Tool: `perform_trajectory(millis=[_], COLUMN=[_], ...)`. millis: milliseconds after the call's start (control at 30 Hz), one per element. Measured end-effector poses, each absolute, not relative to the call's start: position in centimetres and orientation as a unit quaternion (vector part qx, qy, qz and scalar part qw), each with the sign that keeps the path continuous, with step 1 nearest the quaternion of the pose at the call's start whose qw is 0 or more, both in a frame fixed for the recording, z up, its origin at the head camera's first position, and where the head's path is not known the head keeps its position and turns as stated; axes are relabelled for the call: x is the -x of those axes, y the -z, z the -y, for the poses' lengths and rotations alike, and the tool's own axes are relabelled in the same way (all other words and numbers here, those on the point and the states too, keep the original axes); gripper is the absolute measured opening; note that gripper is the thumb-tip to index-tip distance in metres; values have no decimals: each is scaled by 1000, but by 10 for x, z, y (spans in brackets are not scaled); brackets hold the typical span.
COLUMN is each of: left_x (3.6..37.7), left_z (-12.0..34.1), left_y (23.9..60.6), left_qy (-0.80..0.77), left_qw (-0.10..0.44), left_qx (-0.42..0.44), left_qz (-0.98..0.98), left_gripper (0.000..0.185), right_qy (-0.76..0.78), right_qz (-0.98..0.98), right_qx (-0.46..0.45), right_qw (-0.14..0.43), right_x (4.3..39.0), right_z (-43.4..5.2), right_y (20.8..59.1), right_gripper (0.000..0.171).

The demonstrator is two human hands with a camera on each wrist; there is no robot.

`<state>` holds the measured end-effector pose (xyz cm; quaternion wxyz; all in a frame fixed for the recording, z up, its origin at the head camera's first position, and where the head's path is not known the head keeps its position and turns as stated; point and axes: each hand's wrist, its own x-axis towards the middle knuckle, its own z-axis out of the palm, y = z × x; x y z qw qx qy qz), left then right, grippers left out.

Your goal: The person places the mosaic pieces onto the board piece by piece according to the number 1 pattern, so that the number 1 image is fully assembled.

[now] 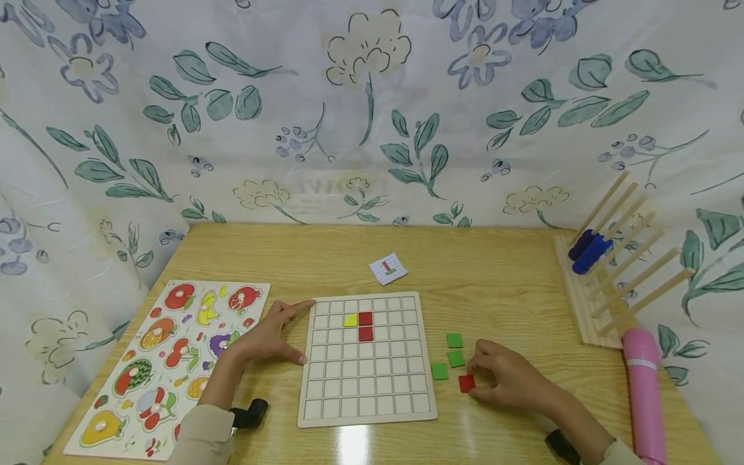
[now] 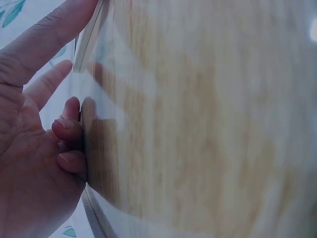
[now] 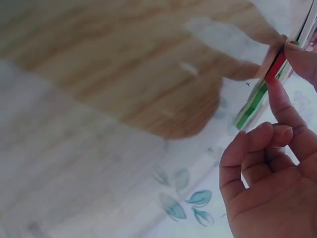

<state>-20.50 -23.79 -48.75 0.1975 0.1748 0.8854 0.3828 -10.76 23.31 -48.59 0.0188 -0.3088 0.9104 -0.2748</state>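
A pale wooden grid board (image 1: 341, 407) lies on the table, bearing a yellow piece (image 1: 351, 320) and two red square tiles (image 1: 365, 334) near its upper middle. At the board's left edge, my left hand (image 1: 264, 336) rests with index finger and thumb stretched apart against the frame; its other fingers (image 2: 69, 131) are bent in the left wrist view. Right of the board, my right hand (image 1: 511, 376) pinches a loose red square tile (image 1: 467, 383) between thumb and index finger. Several green square tiles (image 1: 454, 340) lie close by on the tabletop.
A small printed pattern card (image 1: 389, 268) lies behind the board. To the left is a fruit puzzle board (image 1: 130, 352), partly under my left forearm. A wooden peg stand (image 1: 581, 310) with blue pieces and a pink cylinder (image 1: 644, 394) occupy the right side.
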Motion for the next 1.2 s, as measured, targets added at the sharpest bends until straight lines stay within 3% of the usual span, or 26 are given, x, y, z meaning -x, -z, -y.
perform_trajectory(millis=[767, 1200], left_x=[203, 204], left_z=[238, 239], left_y=[486, 484], left_qy=[-384, -388], left_qw=[191, 194], left_qx=[-189, -186], left_qz=[-883, -882], left_gripper=[108, 107], right_qy=[387, 362], right_qz=[-866, -871], right_qx=[316, 333], right_qw=[-36, -16], right_x=[120, 132], right_z=[-210, -185], right_y=[469, 464], right_gripper=[24, 20])
